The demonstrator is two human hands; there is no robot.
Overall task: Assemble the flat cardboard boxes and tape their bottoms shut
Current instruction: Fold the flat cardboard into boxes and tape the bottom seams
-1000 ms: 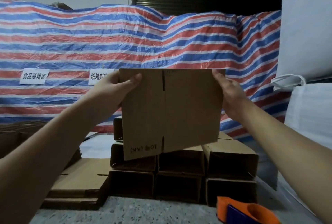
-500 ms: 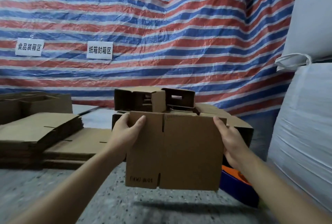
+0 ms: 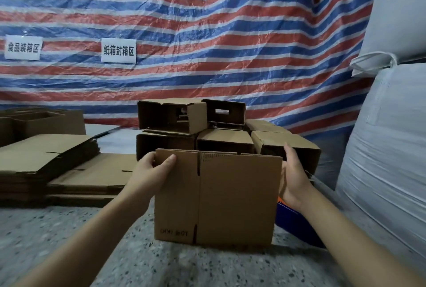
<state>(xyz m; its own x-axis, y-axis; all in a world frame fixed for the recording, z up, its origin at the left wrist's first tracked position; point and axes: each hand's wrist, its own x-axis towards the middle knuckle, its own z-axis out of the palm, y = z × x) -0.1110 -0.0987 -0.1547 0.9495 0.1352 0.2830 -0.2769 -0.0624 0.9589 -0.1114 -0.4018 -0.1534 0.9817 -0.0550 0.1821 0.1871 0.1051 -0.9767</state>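
A flat brown cardboard box (image 3: 235,196) stands upright on the speckled floor in front of me, its printed corner at the lower left. My left hand (image 3: 151,175) grips its upper left corner, thumb on the front face. My right hand (image 3: 294,176) holds the right edge, with the fingers behind the cardboard. A blue and orange tape dispenser (image 3: 290,217) lies on the floor behind the box at the right, mostly hidden.
Several assembled boxes (image 3: 196,125) are piled just behind the held box. Stacks of flat cardboard (image 3: 53,157) lie at the left. A striped tarp (image 3: 207,33) hangs behind, and large white sacks (image 3: 387,148) stand at the right.
Both hands have lowered the flat box from chest height down to the floor. The view has tilted downward with it.
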